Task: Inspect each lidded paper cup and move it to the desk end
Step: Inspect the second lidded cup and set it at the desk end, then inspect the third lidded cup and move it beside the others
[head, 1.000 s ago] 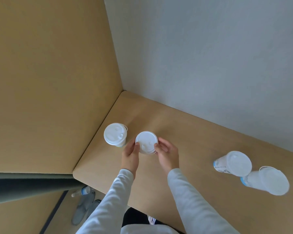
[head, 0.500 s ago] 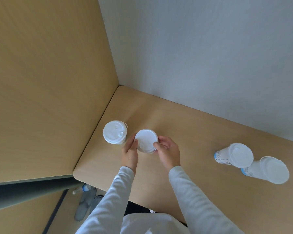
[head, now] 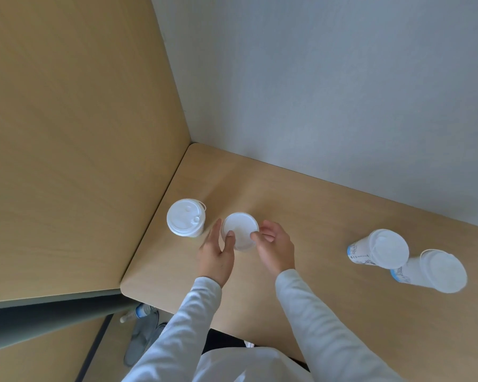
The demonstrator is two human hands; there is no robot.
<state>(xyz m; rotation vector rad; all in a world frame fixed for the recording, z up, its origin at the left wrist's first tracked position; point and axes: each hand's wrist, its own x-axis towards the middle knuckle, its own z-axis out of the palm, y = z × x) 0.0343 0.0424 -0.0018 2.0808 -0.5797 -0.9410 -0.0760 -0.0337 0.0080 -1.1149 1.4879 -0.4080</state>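
A white lidded paper cup (head: 239,231) stands on the wooden desk (head: 301,210), seen from above. My left hand (head: 217,253) cups its left side with the thumb on the lid's rim. My right hand (head: 275,249) touches its right side with fingertips at the rim. A second lidded cup (head: 186,217) stands just to the left, near the desk's left end. Two more lidded cups with blue-printed sides, one (head: 381,249) and the other (head: 433,271), stand together at the far right.
A wooden partition (head: 75,133) rises along the desk's left end and a grey wall (head: 329,78) runs behind it. Below the desk's front left corner lie a plastic bottle (head: 137,312) and grey slippers (head: 141,337) on the floor.
The view has shifted slightly. Both hands stay on the same cup beside the left cup; my left thumb now rests on the lid and the fingers have loosened a little.
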